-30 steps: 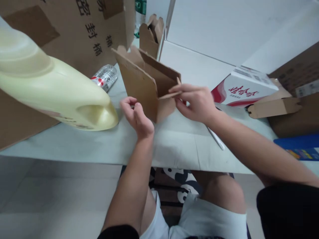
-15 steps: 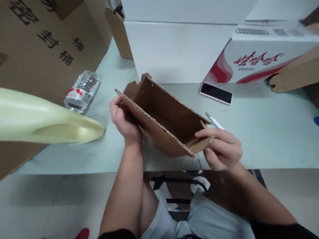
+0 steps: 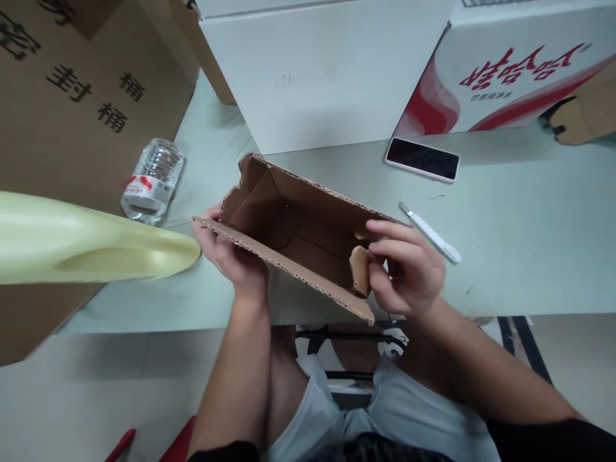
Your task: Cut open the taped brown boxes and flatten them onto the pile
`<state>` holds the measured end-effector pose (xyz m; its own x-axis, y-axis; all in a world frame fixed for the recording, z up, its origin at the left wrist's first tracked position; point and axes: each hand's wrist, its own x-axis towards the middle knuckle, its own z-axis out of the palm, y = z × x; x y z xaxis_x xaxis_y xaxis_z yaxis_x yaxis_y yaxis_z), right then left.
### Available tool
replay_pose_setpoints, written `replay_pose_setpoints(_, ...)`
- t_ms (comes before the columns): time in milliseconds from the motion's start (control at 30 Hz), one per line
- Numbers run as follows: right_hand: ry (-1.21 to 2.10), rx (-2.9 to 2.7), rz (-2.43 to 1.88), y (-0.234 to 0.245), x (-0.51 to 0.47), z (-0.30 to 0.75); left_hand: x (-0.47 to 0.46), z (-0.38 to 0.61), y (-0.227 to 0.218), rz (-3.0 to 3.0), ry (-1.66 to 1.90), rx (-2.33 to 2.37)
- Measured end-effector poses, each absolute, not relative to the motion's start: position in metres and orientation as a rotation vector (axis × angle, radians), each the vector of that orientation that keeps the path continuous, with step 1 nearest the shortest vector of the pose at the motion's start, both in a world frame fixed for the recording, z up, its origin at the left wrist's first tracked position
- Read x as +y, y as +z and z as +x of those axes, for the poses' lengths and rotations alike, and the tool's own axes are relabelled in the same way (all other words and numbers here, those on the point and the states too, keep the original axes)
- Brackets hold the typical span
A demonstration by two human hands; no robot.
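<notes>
A brown cardboard box (image 3: 308, 244) with an open top is held tilted above the front of the table, its hollow inside facing me. My left hand (image 3: 235, 256) grips its left end from below and outside, with some fingers hidden behind the wall. At the right end my right hand (image 3: 407, 266) has its thumb and fingers closed on a small end flap (image 3: 360, 271) of the box. Just right of that hand a white craft knife (image 3: 430, 232) lies on the table, its metal tip pointing up and left.
A phone (image 3: 422, 160) lies by the white boxes (image 3: 327, 77) at the back. On the left are a clear water bottle (image 3: 153, 181), a large brown carton (image 3: 52, 154) and a pale yellow curved object (image 3: 96, 240) reaching over the table (image 3: 524, 256).
The box has turned and tilted, so more of its inside shows. My right hand has shifted left and up with the end flap, which now bends inward. The camera view has moved slightly.
</notes>
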<state>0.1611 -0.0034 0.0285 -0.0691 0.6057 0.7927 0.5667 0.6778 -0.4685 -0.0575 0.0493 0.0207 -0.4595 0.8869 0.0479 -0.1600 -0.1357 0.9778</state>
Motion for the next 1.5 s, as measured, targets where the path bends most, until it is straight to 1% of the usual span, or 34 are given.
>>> replay_pose_setpoints(67, 0.019, -1.719, -1.011, 0.026, -0.005, 0.163, 0.049, -0.056, 0.021, 1.032, 2.008, 1.288)
replay_pose_setpoints(100, 0.017, -1.710, -1.038, 0.024, -0.005, 0.164, 0.049, -0.054, 0.021, 1.083, 2.083, 1.241)
replay_pose_setpoints(233, 0.054, -1.684, -1.137, 0.015, -0.004, 0.171, 0.054, -0.050, 0.018, 1.209, 2.121, 1.134)
replay_pose_setpoints(400, 0.146, -1.701, -1.110, 0.007, 0.000, 0.175, 0.062, -0.054, 0.003, 1.425, 2.192, 1.115)
replay_pose_setpoints(500, 0.205, -1.703, -1.085, 0.005, 0.000, 0.176, 0.064, -0.057, -0.002, 1.450, 2.169, 1.141)
replay_pose_setpoints(700, 0.252, -1.448, -1.189, -0.007, -0.002, 0.178, 0.066, -0.058, -0.003, 1.428, 2.105, 1.265)
replay_pose_setpoints(833, 0.378, -1.572, -1.150, -0.012, 0.001, 0.184, 0.069, -0.059, -0.006, 1.473, 2.069, 1.419)
replay_pose_setpoints(1000, 0.405, -1.586, -1.053, -0.015, 0.000, 0.191, 0.073, -0.064, -0.010, 1.663, 2.021, 1.364)
replay_pose_setpoints(1167, 0.360, -1.605, -1.066, -0.012, -0.002, 0.194, 0.073, -0.071, -0.009, 1.894, 1.877, 1.405)
replay_pose_setpoints(1333, 0.361, -1.640, -1.102, -0.008, -0.005, 0.194, 0.070, -0.074, -0.001, 1.933, 1.688, 1.445)
replay_pose_setpoints(1433, 0.465, -1.540, -1.133, -0.015, -0.003, 0.191, 0.070, -0.075, 0.002, 1.925, 1.705, 1.393)
replay_pose_setpoints(1500, 0.605, -1.383, -1.172, -0.022, 0.001, 0.188, 0.072, -0.076, 0.004, 1.876, 1.725, 1.420)
